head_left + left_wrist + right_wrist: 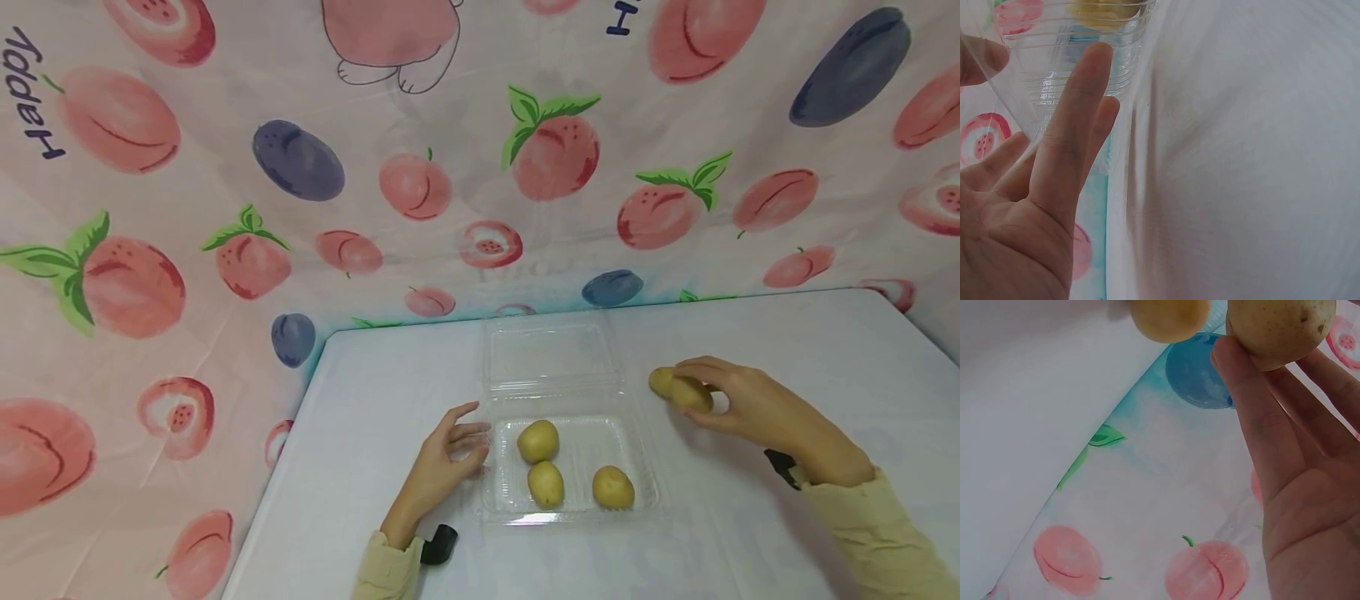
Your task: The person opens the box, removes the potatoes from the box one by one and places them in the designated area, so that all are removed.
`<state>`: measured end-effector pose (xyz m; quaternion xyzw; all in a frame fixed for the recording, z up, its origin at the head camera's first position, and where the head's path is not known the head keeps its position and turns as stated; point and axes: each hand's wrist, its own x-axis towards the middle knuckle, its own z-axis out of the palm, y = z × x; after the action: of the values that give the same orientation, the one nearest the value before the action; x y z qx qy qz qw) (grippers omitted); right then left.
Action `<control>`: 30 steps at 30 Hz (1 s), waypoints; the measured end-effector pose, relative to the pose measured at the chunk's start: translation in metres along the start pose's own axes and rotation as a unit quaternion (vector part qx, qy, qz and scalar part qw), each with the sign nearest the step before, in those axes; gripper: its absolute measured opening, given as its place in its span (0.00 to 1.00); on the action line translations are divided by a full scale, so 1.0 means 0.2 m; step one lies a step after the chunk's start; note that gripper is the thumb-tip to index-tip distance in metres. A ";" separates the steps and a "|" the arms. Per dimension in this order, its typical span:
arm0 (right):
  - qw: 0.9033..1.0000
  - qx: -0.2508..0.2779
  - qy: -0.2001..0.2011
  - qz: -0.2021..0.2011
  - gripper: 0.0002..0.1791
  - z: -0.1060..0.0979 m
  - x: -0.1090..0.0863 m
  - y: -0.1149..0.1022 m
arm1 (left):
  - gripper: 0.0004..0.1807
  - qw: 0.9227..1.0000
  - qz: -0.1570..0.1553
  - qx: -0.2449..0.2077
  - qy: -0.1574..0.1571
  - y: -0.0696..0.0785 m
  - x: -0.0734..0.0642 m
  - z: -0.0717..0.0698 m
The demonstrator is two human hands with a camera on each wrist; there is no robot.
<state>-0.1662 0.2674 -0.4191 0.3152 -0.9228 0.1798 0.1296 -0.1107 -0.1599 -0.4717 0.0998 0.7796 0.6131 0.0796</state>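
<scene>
A clear plastic clamshell box [645, 467] lies with its lid [555, 354] folded back on the white table. Inside its base are three potatoes: an upper left potato [537, 441], one just below it [546, 485] and one at the lower right [613, 488]. My left hand [438, 467] is at the box's left side, fingers loosely extended with the tips right at the plastic wall. To the right of the box, my right hand [738, 396] holds a potato [1282, 328] between thumb and fingers. Another potato [660, 382] is just beyond it, partly hidden.
The white table [750, 533] ends at a cloth backdrop [465, 108] printed with peaches and dark blue fruit. Black wrist straps or mounts show at the left wrist [440, 545] and right wrist [782, 467].
</scene>
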 end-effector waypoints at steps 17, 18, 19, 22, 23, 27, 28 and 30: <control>0.999 0.009 -0.023 0.028 0.28 0.00 -0.02 0.08 | 0.36 1.000 -0.002 0.007 0.000 -0.02 0.00 0.00; 0.999 0.014 -0.029 0.034 0.28 0.00 -0.03 0.08 | 0.35 1.000 -0.002 0.008 0.000 -0.02 0.00 0.00; 0.999 0.016 -0.034 0.039 0.28 0.00 -0.03 0.08 | 0.35 1.000 -0.002 0.009 0.000 -0.02 0.00 0.00; 0.998 0.025 -0.043 0.048 0.28 -0.01 -0.03 0.10 | 0.35 1.000 -0.002 0.009 0.000 -0.02 0.00 0.00; 0.997 0.028 -0.045 0.051 0.28 -0.01 -0.03 0.10 | 0.35 1.000 -0.002 0.008 0.000 -0.02 0.00 0.00; 0.997 0.027 -0.044 0.057 0.28 0.00 -0.03 0.11 | 0.35 1.000 0.000 0.008 0.001 -0.02 0.00 0.00; 0.997 0.026 -0.042 0.058 0.27 0.00 -0.03 0.12 | 0.35 1.000 0.000 0.009 0.001 -0.02 0.00 0.00; 0.997 0.024 -0.038 0.057 0.27 0.00 -0.03 0.13 | 0.35 1.000 0.001 0.009 0.001 -0.02 0.00 0.00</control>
<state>-0.1771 0.2896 -0.4283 0.2717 -0.9389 0.1970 0.0761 -0.1114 -0.1615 -0.4758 0.1006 0.7851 0.6063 0.0770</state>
